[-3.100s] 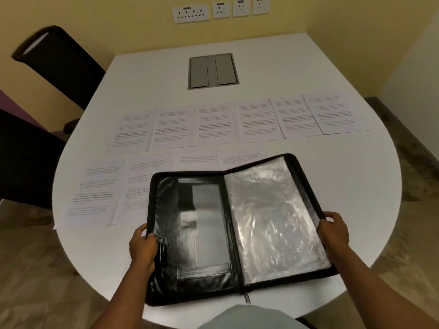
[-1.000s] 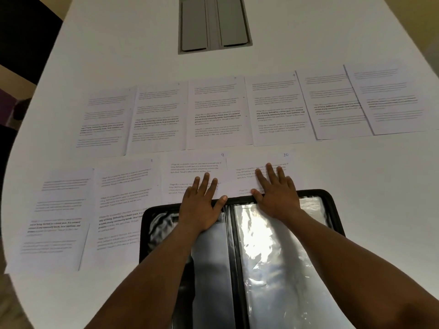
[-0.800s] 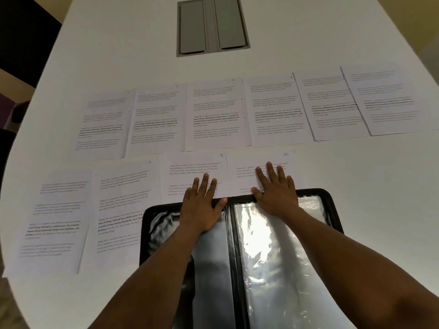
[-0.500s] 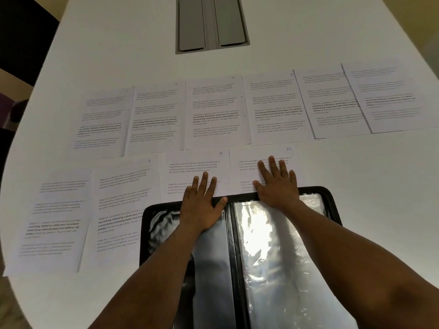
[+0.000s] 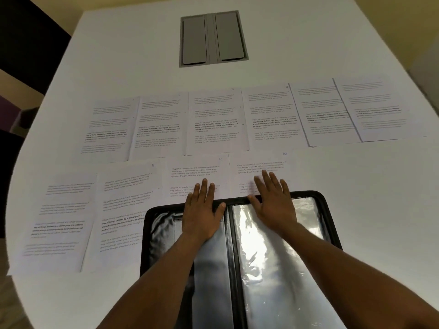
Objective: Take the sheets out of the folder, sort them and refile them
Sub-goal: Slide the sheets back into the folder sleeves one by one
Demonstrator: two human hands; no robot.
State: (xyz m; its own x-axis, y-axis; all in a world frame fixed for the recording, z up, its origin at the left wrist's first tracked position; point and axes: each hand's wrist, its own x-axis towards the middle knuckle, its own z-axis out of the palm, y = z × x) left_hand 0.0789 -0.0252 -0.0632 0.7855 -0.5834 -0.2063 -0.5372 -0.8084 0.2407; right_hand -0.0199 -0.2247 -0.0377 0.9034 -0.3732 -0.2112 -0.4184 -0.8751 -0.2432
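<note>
Right hand has slid a little further up onto the sheet marked 10; the left has stayed put.

From the head camera: the folder point(image 5: 240, 257) lies open on the white table point(image 5: 356, 210), overlapping the near row of sheets point(image 5: 128, 198). The left hand point(image 5: 202, 210) and right hand point(image 5: 273, 205) lie flat, fingers straight, across its top edge, fingertips on sheets 9 point(image 5: 194, 174) and 10 point(image 5: 261, 165), grasping nothing. A second row of sheets point(image 5: 213, 119) lies beyond.

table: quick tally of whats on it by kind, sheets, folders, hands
Printed sheets: 10, six in the far row, four in the near row
Open black folder: 1
Hands: 2, left and right, flat across the folder's top edge
Total: 13
</note>
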